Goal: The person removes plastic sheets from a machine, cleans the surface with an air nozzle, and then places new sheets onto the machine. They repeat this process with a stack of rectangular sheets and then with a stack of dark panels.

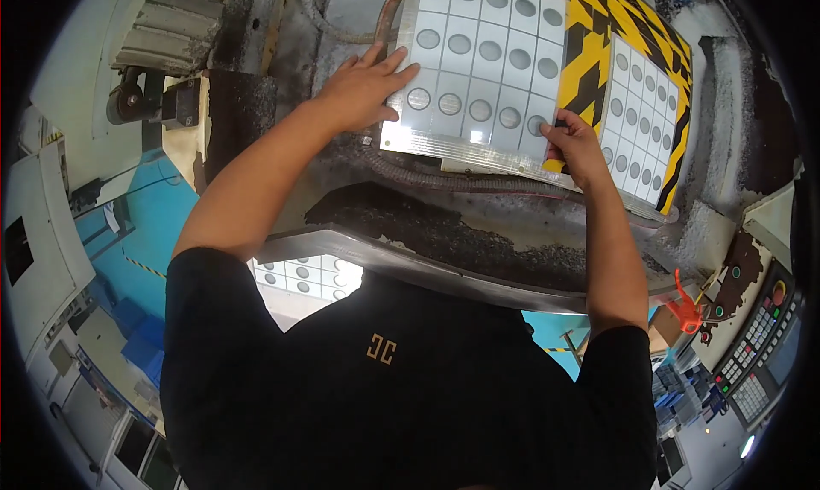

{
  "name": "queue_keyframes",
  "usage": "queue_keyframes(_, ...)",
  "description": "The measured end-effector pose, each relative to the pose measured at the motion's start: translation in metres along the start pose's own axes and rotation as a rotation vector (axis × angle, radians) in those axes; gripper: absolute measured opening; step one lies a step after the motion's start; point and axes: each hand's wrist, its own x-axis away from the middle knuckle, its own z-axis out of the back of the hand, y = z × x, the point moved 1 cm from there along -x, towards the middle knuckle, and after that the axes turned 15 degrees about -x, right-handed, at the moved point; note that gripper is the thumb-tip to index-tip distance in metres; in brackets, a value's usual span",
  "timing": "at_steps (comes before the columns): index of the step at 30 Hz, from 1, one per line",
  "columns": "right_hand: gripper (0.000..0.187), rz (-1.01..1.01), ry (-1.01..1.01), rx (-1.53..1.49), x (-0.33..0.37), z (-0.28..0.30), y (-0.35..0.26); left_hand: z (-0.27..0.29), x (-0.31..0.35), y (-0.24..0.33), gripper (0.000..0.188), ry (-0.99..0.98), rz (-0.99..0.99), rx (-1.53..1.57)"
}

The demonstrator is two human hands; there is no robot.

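Note:
A flat clear-edged plate (465, 76) lies on the machine bed in front of me, with rows of grey round discs in white squares. My left hand (363, 89) rests at its left edge, fingers spread, their tips over the margin. At the plate's lower right corner my right hand (576, 147) pinches the edge, thumb on top and the other fingers beside or under it. Right of the plate is a yellow-and-black striped surface (585, 72). On that surface sits a second gridded panel of grey discs (639, 123), which neither hand touches.
A ribbed hose (461, 181) runs along the plate's near side. Closer to me is the curved metal edge (410, 264) of the machine. An orange spray trigger (686, 306) and a button control panel (752, 353) are at the right. More gridded discs (303, 277) show below the left.

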Motion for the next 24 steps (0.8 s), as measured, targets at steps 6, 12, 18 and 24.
queue_keyframes(6, 0.026, 0.004, 0.003, 0.02, -0.004, 0.006, 0.003, 0.005, -0.002, 0.001, 0.082, -0.012, 0.008, -0.032)
queue_keyframes(12, 0.025, 0.002, -0.006, 0.036, -0.009, 0.011, 0.008, -0.001, -0.001, -0.002, 0.081, 0.051, 0.001, -0.025)
queue_keyframes(18, 0.025, -0.001, 0.013, 0.017, -0.008, 0.009, 0.008, 0.002, -0.002, -0.001, 0.082, 0.02, 0.009, -0.032)
queue_keyframes(24, 0.025, 0.001, 0.03, 0.018, -0.008, 0.008, 0.009, -0.001, 0.0, 0.0, 0.078, 0.042, 0.001, -0.044)
